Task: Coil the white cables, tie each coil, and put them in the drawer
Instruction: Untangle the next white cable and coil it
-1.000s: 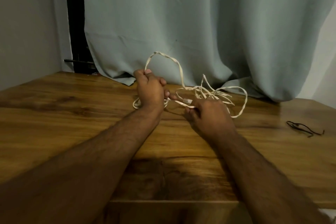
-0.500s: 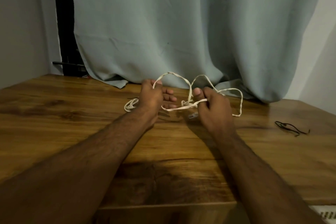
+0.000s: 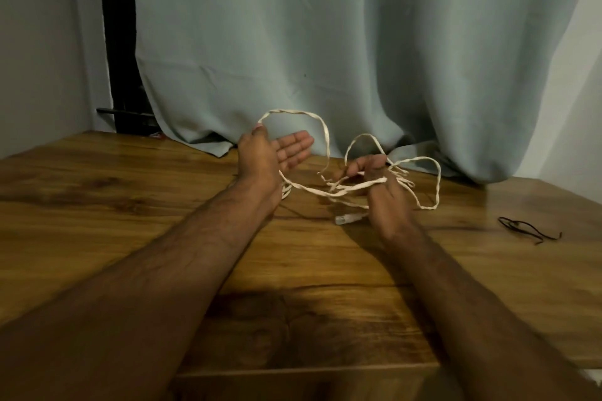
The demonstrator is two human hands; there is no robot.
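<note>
White flat cable (image 3: 321, 191), limp and light, loops above the wooden table (image 3: 97, 205) near its far edge. My left hand (image 3: 270, 156) is spread; my right hand (image 3: 378, 179) pinches strands. I'd grip near the plug (image 3: 346, 219).

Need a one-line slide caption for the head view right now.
Left hand open, right hand gripping white cable over wooden table.

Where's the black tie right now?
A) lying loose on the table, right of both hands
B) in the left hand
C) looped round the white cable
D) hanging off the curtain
A: the black tie lies alone on the wooden table, well right of the right hand, touching neither hand nor the white cable.
</note>
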